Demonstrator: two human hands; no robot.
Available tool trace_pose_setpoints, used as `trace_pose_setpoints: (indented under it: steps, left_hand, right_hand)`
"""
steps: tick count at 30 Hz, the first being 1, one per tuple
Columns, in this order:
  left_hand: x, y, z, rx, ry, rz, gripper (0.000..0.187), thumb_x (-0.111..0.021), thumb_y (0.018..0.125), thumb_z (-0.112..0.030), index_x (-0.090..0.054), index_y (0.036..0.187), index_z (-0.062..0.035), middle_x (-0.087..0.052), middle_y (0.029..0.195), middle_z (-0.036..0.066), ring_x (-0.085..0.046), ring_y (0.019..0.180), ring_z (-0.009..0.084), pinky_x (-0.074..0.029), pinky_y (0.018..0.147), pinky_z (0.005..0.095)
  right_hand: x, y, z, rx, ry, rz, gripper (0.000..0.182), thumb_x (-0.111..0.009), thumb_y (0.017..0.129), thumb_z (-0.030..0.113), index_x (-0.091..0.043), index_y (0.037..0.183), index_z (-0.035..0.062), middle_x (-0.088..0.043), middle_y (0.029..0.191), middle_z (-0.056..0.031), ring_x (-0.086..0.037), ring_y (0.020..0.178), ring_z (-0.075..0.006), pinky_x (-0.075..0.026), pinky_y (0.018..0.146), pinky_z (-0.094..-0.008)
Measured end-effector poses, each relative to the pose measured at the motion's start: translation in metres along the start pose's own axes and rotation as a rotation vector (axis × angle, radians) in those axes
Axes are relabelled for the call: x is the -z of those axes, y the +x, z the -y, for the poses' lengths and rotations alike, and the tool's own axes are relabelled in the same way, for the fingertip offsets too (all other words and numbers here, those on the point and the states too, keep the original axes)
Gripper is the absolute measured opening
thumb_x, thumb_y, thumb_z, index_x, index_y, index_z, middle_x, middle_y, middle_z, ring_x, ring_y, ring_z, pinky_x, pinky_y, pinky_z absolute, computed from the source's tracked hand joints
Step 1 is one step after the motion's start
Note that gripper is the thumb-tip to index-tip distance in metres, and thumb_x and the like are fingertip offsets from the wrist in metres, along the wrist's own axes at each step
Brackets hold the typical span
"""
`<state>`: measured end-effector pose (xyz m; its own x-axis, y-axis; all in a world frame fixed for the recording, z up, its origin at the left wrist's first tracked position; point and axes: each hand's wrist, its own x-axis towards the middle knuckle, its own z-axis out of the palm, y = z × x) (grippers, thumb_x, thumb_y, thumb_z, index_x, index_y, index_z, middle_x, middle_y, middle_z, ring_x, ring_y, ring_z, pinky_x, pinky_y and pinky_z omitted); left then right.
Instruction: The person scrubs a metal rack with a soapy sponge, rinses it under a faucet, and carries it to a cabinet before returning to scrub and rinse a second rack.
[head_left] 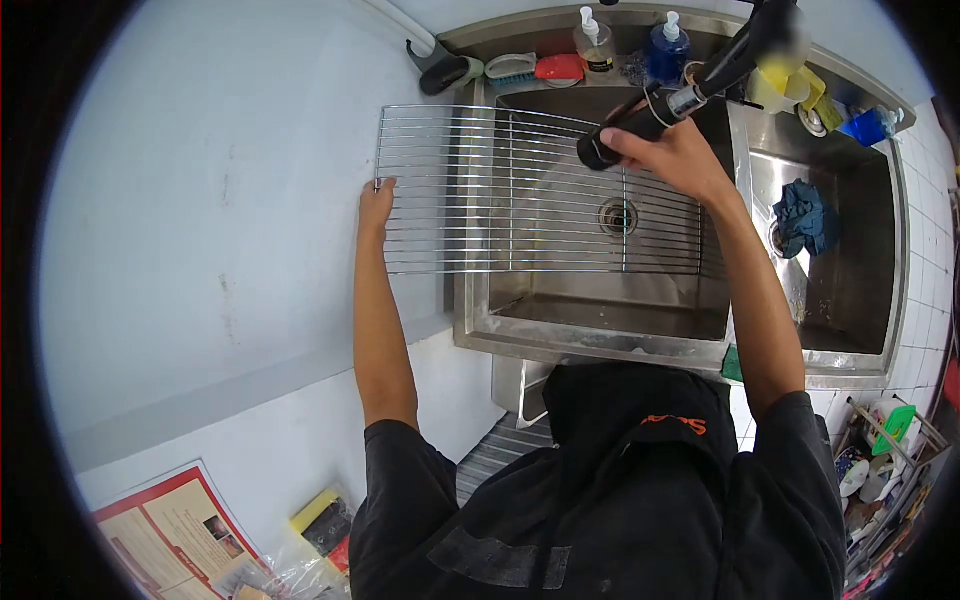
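Note:
My left hand (376, 207) is closed on the left edge of a wire rack (511, 190), which lies level across the large steel sink basin (600, 310). Part of the rack reaches past the basin's left rim, close to the wall. In my right hand (680, 160) is a black spray faucet head (640, 125), fingers wrapped round its handle. Its nozzle points down and left over the rack. Through the wires the sink drain (618, 216) shows.
A second basin on the right holds a dark blue cloth (803, 218). Along the back ledge stand a clear pump bottle (595, 45), a blue pump bottle (668, 50), a brush (511, 68) and a red packet (559, 67). A green sponge (733, 363) sits at the front rim.

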<state>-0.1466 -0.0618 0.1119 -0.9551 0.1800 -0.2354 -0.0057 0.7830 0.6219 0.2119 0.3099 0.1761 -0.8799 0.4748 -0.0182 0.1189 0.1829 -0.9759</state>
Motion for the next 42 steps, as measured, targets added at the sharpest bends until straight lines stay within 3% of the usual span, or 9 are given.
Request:
trace_pose_setpoints:
  steps: [3, 12, 23, 27, 31, 32, 35, 38, 42]
  left_hand:
    - [-0.001, -0.003, 0.002, -0.052, -0.011, -0.028, 0.049, -0.066, 0.09, -0.041, -0.061, 0.114, 0.0018, -0.056, 0.086, 0.005, -0.048, 0.078, 0.0173, -0.045, 0.076, 0.0336]
    - [0.001, -0.01, -0.002, -0.059, 0.073, 0.003, 0.064, -0.067, 0.089, -0.042, -0.056, 0.131, 0.0045, -0.065, 0.121, 0.019, -0.059, 0.115, 0.0262, -0.044, 0.099, 0.0371]
    - [-0.006, -0.013, -0.005, -0.105, 0.066, -0.024, 0.071, -0.068, 0.089, -0.041, -0.05, 0.136, 0.0083, -0.064, 0.121, 0.023, -0.061, 0.111, 0.0309, -0.047, 0.096, 0.0389]
    - [-0.002, -0.012, -0.005, -0.104, 0.075, 0.02, 0.075, -0.068, 0.09, -0.042, -0.045, 0.141, 0.0076, -0.061, 0.128, 0.023, -0.058, 0.118, 0.0303, -0.045, 0.099, 0.0387]
    - [0.0, -0.021, -0.012, -0.059, 0.043, 0.042, 0.077, -0.067, 0.091, -0.042, -0.041, 0.144, 0.0083, -0.057, 0.133, 0.024, -0.055, 0.124, 0.0304, -0.043, 0.103, 0.0389]
    - [0.0, -0.025, -0.016, -0.054, 0.028, 0.05, 0.078, -0.067, 0.091, -0.042, -0.04, 0.144, 0.0084, -0.057, 0.134, 0.024, -0.054, 0.125, 0.0305, -0.042, 0.104, 0.039]
    - [-0.002, -0.025, -0.015, -0.059, 0.056, 0.035, 0.079, -0.066, 0.092, -0.042, -0.038, 0.146, 0.0086, -0.056, 0.134, 0.024, -0.054, 0.125, 0.0314, -0.042, 0.105, 0.039]
    - [-0.002, -0.023, -0.015, -0.068, 0.08, 0.028, 0.079, -0.066, 0.092, -0.042, -0.038, 0.146, 0.0083, -0.056, 0.135, 0.024, -0.054, 0.125, 0.0316, -0.042, 0.105, 0.0392]
    - [-0.001, -0.021, -0.011, -0.069, 0.064, 0.026, 0.078, -0.066, 0.092, -0.042, -0.039, 0.146, 0.008, -0.057, 0.133, 0.024, -0.054, 0.124, 0.0307, -0.042, 0.104, 0.039]
  right_hand:
    - [-0.006, 0.018, -0.009, 0.103, -0.073, -0.15, 0.039, -0.077, 0.087, 0.039, -0.075, 0.095, 0.0017, -0.071, 0.074, -0.0072, -0.067, 0.069, -0.0125, -0.052, 0.068, -0.0295]
    - [-0.005, 0.042, -0.014, 0.161, -0.263, -0.35, 0.036, -0.077, 0.086, 0.037, -0.073, 0.094, 0.0023, -0.074, 0.082, -0.0163, -0.072, 0.074, -0.0305, -0.055, 0.071, -0.037]
    - [0.064, 0.008, -0.023, 0.201, -0.52, -0.02, 0.035, -0.08, 0.081, 0.029, -0.073, 0.102, 0.0014, -0.074, 0.087, -0.018, -0.073, 0.083, -0.0302, -0.056, 0.076, -0.038]
    - [0.063, 0.017, -0.029, 0.201, -0.617, -0.231, 0.038, -0.078, 0.082, 0.032, -0.071, 0.101, -0.0003, -0.073, 0.085, -0.0198, -0.072, 0.081, -0.0335, -0.056, 0.076, -0.0407]
    - [0.076, 0.001, -0.027, 0.259, -0.561, 0.081, 0.04, -0.08, 0.08, 0.036, -0.073, 0.1, 0.0027, -0.073, 0.083, -0.0195, -0.071, 0.073, -0.0355, -0.057, 0.073, -0.0424]
    - [0.08, -0.001, -0.022, -0.103, -0.546, 0.248, 0.046, -0.081, 0.079, 0.038, -0.07, 0.108, 0.004, -0.074, 0.09, -0.0193, -0.072, 0.08, -0.035, -0.057, 0.076, -0.0419]
    - [0.087, 0.001, -0.045, 0.191, -0.537, 0.078, 0.047, -0.081, 0.08, 0.036, -0.068, 0.112, 0.0039, -0.075, 0.093, -0.0178, -0.072, 0.084, -0.0338, -0.056, 0.08, -0.0409]
    - [0.085, 0.005, -0.038, 0.095, -0.623, -0.157, 0.044, -0.081, 0.08, 0.034, -0.069, 0.11, 0.0037, -0.075, 0.095, -0.0162, -0.071, 0.088, -0.0327, -0.055, 0.083, -0.0401]
    - [0.087, 0.006, -0.041, 0.307, -0.45, 0.109, 0.041, -0.08, 0.081, 0.033, -0.069, 0.108, 0.0034, -0.074, 0.092, -0.0178, -0.071, 0.087, -0.036, -0.056, 0.08, -0.0427]
